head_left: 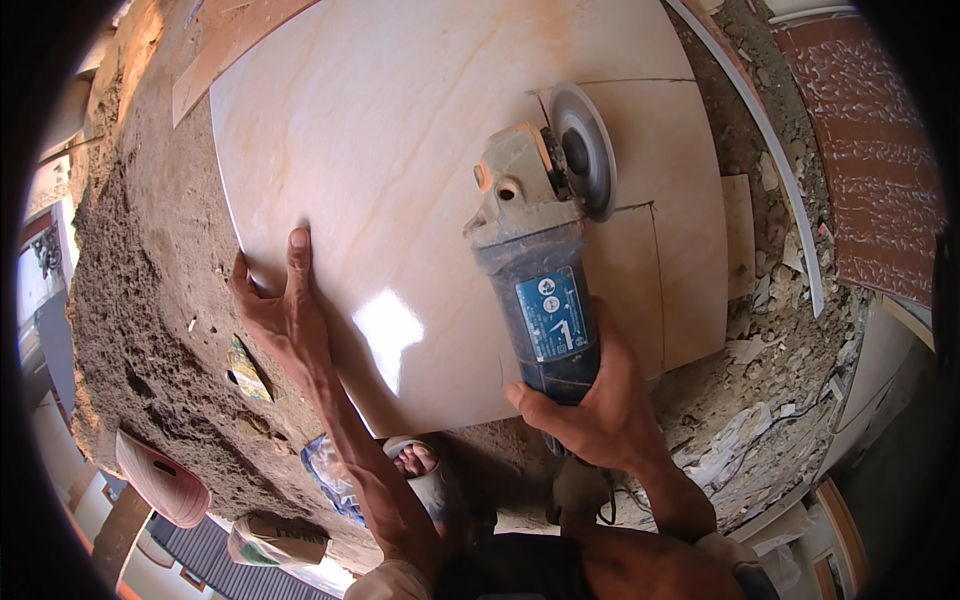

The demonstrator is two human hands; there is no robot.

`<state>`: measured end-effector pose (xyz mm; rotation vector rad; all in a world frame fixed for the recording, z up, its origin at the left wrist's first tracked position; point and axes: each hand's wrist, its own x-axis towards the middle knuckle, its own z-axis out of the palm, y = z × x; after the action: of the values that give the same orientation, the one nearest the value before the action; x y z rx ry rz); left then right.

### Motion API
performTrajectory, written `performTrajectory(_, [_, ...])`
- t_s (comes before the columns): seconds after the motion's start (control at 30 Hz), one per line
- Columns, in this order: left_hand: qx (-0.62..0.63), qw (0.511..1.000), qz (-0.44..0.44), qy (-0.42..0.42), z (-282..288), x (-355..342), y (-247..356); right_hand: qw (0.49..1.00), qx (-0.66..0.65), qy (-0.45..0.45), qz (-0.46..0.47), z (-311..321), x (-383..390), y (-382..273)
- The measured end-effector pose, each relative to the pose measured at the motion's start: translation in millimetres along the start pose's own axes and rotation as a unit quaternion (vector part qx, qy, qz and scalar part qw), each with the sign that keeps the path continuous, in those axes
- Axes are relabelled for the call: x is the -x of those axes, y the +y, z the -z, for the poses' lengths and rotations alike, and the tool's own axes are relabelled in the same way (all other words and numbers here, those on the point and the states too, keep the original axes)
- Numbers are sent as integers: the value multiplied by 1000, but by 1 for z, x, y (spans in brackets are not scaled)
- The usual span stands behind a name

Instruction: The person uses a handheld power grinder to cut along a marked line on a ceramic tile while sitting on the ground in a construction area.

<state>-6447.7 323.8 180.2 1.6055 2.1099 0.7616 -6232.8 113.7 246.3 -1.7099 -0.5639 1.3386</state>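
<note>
Left head-worn fisheye view, from above, facing down, fairly near the tile [370, 180]

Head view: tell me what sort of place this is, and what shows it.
Probably a building or renovation site: there is an angle grinder over a large tile marked with dark lines, with broken rubble and rough, bare ground around it.

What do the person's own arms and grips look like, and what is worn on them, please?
The left grip and right grip are bare hands; I see no gloves or rings. The left forearm and right forearm are uncovered, without visible watch or markings. Pale cloth, perhaps a sleeve, shows near the left elbow.
</note>
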Motion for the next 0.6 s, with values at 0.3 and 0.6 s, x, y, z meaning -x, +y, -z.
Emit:
performTrajectory(0.3, [-45,999,-9,7,10,-3,2,1000,-6,-9,-3,-3,-1,-5])
performTrajectory(0.6, [-36,999,14,1,12,-11,-7,1000,-5,-5,-4,-4,1,-7])
